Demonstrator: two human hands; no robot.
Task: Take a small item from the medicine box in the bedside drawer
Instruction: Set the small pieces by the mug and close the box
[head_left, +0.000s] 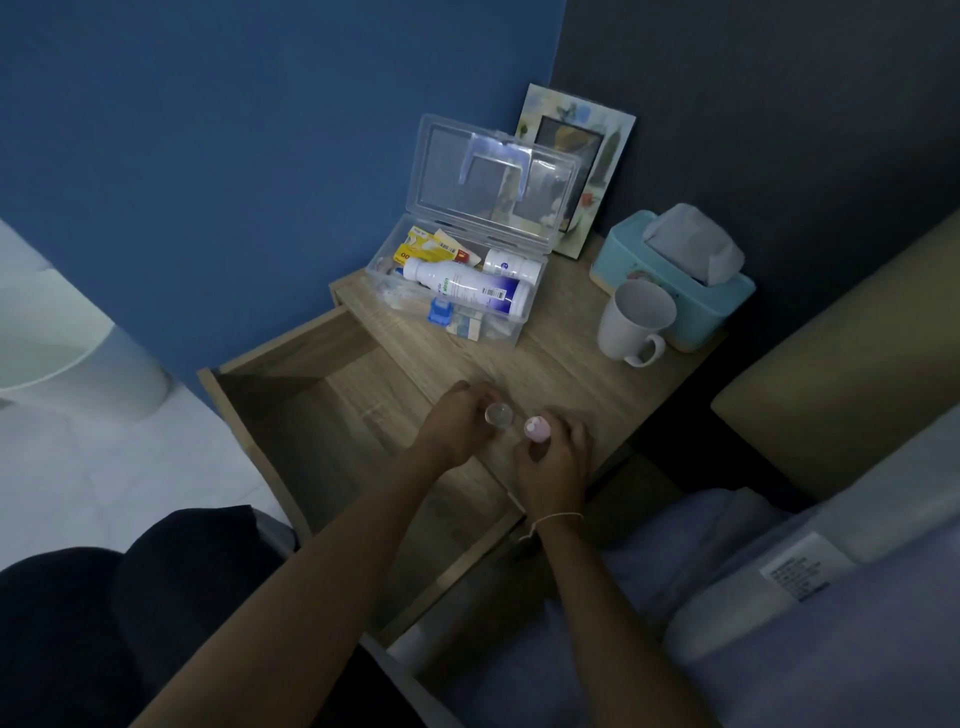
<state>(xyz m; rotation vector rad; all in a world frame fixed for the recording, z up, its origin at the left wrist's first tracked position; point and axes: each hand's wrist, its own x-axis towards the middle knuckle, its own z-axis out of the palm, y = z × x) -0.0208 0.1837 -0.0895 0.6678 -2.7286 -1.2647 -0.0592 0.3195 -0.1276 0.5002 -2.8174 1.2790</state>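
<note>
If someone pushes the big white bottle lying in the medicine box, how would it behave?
The white bottle lies on its side atop other items, so it would probably roll or shift. The clear box walls should stop it. It looks like smooth plastic, likely somewhat slippery; fill level cannot be seen.

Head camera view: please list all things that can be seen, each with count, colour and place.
clear plastic medicine box: 1, transparent, lid open, on nightstand top at back left
white medicine bottles: 2, white, lying inside box
white ceramic mug: 1, white, right of box
light blue tissue box: 1, blue, behind mug
floral picture frame: 1, pale, leaning on wall behind box
wooden bedside drawer: 1, light wood, pulled open
small clear cap: 1, transparent, in left hand
small pink item: 1, pink, in right hand
left hand: 1, over nightstand edge
right hand: 1, beside it
</note>
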